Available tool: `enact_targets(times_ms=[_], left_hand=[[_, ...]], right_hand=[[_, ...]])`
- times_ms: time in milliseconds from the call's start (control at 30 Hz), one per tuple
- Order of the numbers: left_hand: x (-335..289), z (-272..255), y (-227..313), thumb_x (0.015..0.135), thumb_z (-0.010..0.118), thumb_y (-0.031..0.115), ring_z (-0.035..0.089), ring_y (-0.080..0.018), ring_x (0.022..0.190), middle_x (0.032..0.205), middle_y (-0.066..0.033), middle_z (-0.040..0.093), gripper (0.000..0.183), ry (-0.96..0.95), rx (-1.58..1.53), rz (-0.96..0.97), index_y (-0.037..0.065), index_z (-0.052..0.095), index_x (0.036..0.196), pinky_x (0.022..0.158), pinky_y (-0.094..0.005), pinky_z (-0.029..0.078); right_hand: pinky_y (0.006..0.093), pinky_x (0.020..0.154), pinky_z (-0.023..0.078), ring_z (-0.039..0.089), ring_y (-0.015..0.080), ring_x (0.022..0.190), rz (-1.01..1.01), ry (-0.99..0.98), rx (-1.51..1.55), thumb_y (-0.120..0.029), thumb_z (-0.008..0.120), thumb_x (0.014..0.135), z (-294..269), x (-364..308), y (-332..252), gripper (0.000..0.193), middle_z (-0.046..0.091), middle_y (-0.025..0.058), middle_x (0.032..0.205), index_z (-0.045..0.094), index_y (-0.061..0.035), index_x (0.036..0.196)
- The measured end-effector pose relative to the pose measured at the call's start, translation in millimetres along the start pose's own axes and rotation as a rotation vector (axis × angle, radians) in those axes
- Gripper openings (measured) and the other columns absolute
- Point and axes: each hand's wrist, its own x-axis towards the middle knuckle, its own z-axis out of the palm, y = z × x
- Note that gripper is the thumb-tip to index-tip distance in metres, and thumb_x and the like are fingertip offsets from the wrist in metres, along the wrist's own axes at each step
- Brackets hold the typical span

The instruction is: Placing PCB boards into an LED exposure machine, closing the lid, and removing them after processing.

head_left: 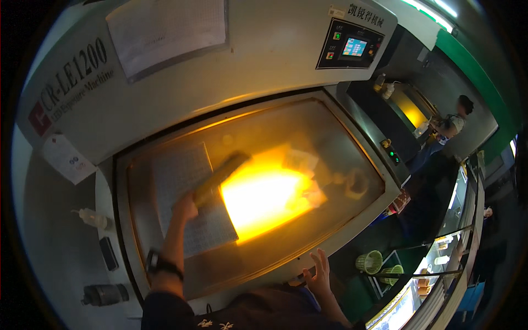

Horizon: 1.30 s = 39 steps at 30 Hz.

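Bar, dark and motion-blurred, slants across the seam between the grey sheet and the bright yellow patch of the light bed, its long axis running from near left to far right. My left hand is clasped around its near left end, so that's much the nearer hand. My right hand sits well apart at the near right edge, fingers spread, nothing visible in its grasp. Beyond the bed's left side I've a white bottle, a dark phone and a dark flask
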Motion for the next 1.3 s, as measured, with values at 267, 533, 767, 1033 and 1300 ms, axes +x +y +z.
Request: enact_targets(times_ms=[267,533,767,1033,1300], left_hand=[[-197,-15,36,0.073,0.068,0.019,0.062,-0.0317,0.115,0.129,-0.0179,0.062,0.076,-0.69,0.098,0.163,0.018,0.045,0.145,0.096,-0.0423,0.051],[-194,83,-11,0.079,0.072,0.029,0.048,-0.044,0.133,0.156,-0.0016,0.04,0.079,-0.19,0.099,0.269,0.02,0.039,0.15,0.109,-0.0606,0.034],[-221,66,88,0.073,0.076,0.02,0.039,-0.0383,0.14,0.154,-0.0031,0.042,0.085,0.017,0.376,-0.007,0.017,0.039,0.149,0.109,-0.0622,0.03],[-278,209,223,0.078,0.075,0.041,0.025,-0.0403,0.146,0.161,-0.0109,0.026,0.09,0.038,0.077,-0.011,0.016,0.032,0.154,0.112,-0.0661,0.023],[-385,256,231,0.089,0.062,0.036,0.045,-0.0285,0.136,0.152,-0.0104,0.043,0.07,-0.397,-0.346,-0.414,0.015,0.039,0.151,0.108,-0.0555,0.036]], right_hand=[[0.0589,0.115,0.026,0.028,0.0433,0.143,-0.316,-0.343,-0.207,-0.039,0.075,0.081,-15,95,-32,0.08,0.031,0.0186,0.154,0.039,-0.0169,0.149],[0.0453,0.088,0.056,0.047,0.0341,0.132,-0.573,-0.605,-0.507,-0.025,0.072,0.08,76,185,-31,0.064,0.053,0.0057,0.139,0.049,-0.0196,0.139],[0.0456,0.084,0.058,0.049,0.0331,0.129,-0.739,-0.526,-0.251,-0.015,0.068,0.078,57,214,10,0.058,0.055,0.0066,0.133,0.055,-0.0187,0.134],[0.048,0.081,0.058,0.052,0.0356,0.129,-0.803,-0.47,-0.345,-0.011,0.067,0.076,2,229,159,0.041,0.06,0.0053,0.134,0.067,-0.0208,0.116],[0.0442,0.1,0.051,0.051,0.036,0.13,-0.576,-0.572,-0.4,0.001,0.06,0.083,38,218,319,0.05,0.059,0.0035,0.138,0.062,-0.019,0.129]])
